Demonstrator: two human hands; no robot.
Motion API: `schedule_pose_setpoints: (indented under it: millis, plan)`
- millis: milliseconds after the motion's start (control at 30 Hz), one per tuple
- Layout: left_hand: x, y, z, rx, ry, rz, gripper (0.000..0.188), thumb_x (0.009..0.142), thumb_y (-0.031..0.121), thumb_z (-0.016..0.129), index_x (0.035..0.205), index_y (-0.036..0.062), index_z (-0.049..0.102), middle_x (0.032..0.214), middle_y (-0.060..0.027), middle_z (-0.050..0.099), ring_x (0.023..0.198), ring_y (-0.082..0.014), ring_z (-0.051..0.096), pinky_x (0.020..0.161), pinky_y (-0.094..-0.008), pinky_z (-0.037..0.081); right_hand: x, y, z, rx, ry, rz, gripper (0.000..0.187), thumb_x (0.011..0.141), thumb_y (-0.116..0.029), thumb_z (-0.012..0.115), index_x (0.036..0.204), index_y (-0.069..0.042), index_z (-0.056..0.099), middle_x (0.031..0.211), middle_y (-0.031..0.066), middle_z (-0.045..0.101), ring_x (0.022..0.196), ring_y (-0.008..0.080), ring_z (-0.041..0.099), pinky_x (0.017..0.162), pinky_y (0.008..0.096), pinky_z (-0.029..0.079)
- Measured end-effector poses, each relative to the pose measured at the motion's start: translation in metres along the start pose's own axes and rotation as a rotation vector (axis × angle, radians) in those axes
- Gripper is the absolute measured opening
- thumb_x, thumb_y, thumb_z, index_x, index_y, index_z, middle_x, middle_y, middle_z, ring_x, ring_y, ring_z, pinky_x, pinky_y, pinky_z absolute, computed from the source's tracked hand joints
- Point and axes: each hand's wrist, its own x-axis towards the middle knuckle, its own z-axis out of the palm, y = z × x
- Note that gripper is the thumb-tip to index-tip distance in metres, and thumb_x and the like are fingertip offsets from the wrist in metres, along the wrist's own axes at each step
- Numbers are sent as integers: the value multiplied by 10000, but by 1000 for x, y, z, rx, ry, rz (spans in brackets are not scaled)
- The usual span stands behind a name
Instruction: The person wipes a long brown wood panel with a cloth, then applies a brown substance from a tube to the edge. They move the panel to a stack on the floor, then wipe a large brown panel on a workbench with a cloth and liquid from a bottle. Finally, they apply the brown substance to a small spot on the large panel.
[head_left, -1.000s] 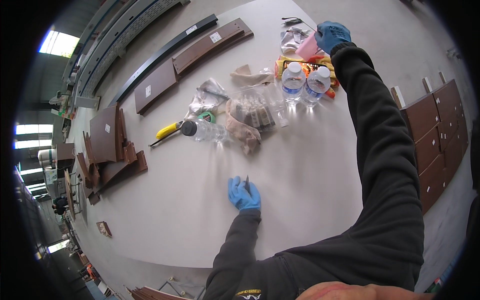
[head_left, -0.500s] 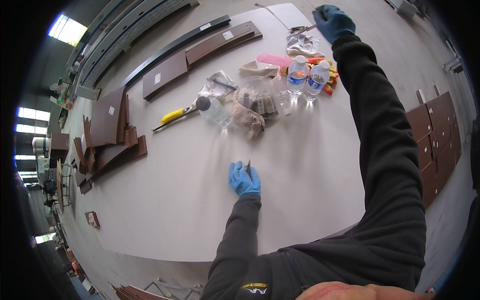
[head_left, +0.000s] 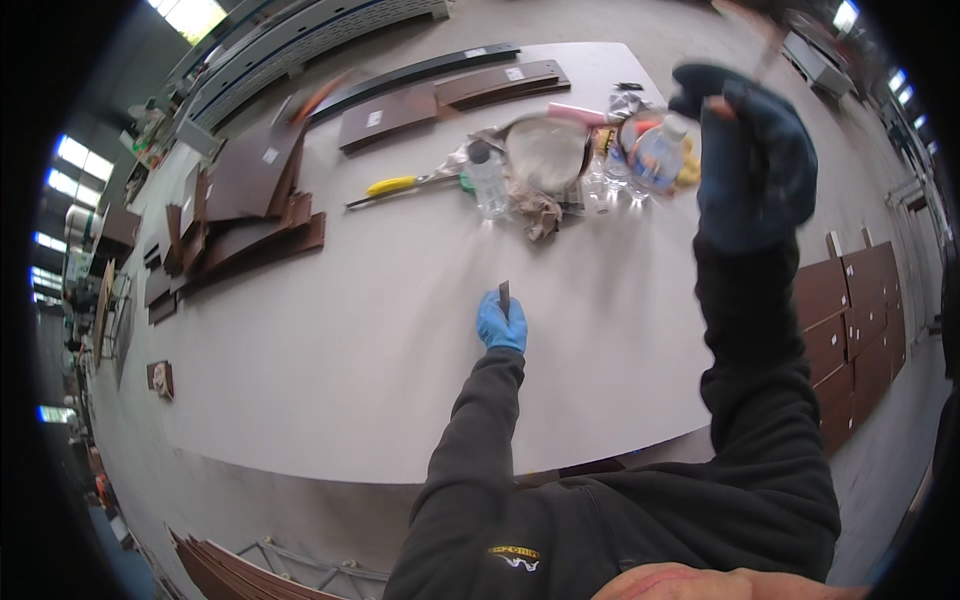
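Note:
My left hand, in a light blue glove, is closed round a small dark flat strip that sticks up from its fingers above the middle of the table. My right hand, in a darker blue glove, is raised high at the right, close to the camera and smeared by motion. Its fingers look curled, and a blurred brownish streak shows above them; what it holds I cannot make out. Beyond my left hand lie a clear bottle with a dark cap, a crumpled brown cloth and a yellow-handled knife.
On the white table, brown panels and a long dark bar lie at the far side. More brown panels are piled at the left. A clear water bottle stands far right. Brown panels rest beyond the right edge.
My right hand has come back from the far right of the table and up toward the camera. My left hand stays above the table, with the dark strip turned more upright. The view has shifted.

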Motion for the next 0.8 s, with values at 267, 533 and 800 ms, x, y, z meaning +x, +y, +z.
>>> schedule_pose_setpoints:
  millis: [267,533,800]
  plan:
    - [-157,-54,-177,-554,228,28,198,965,143,698,866,-11,621,691,-97,611,613,-253,591,620,-372,495,-37,-282,78,503,62,221,301,1055,-338,657,1040,-59,546,973,208,669,700,199,664,502,250,545]
    - [-294,-181,-375,-457,666,-41,214,957,139,727,841,29,585,688,-83,582,603,-226,561,569,-388,445,-52,-535,194,880,126,-15,286,1092,-356,581,1019,-82,549,796,143,604,538,153,517,513,325,399]
    - [-372,-191,-643,2484,312,-280,217,1045,141,616,1198,-6,661,1150,-67,702,911,-150,632,816,-259,527,-51,-696,312,1159,-210,21,183,923,-47,770,1051,-55,639,941,176,742,760,225,720,647,328,562]
